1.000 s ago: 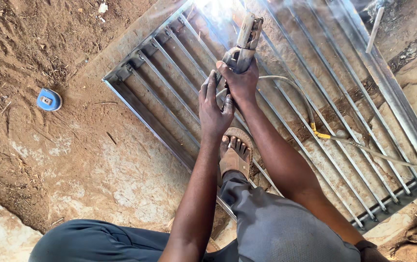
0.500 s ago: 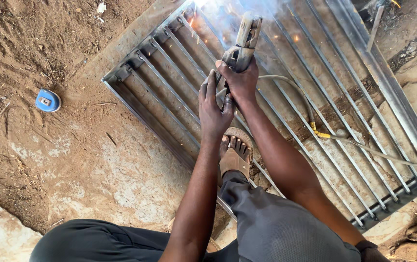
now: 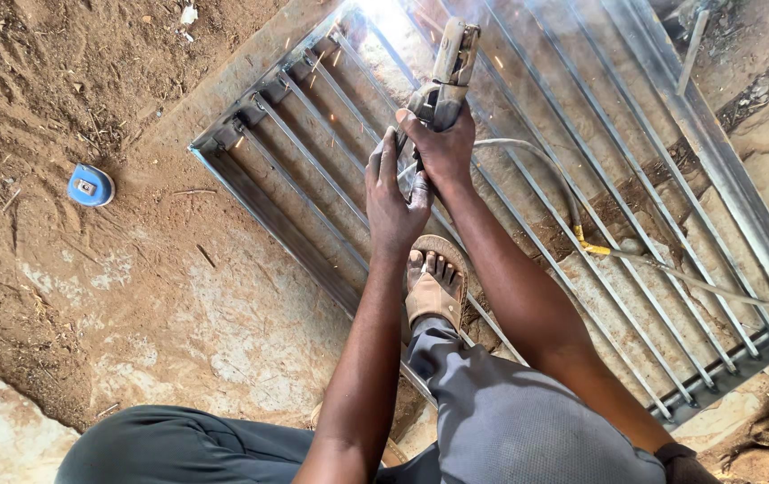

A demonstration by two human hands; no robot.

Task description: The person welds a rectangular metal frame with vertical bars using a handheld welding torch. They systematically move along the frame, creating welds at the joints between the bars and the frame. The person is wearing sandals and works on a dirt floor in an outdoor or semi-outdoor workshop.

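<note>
both hands close their grip on the welding holder: right hand wrapped round the handle, left hand steadying beside it, over the far left corner of the metal grille, where bright sparks flare.

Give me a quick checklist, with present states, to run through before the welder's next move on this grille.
1. Both hands on electrode holder: right hand grips it, left hand steadies. Ok.
2. Arc on the metal grille: bright glare at its top edge. Ok.
3. Gloves: none. Not ok.
4. Foot in open sandal between the bars, sparks nearby. Not ok.
5. Cable free: crosses the bars. Cannot tell.
</note>
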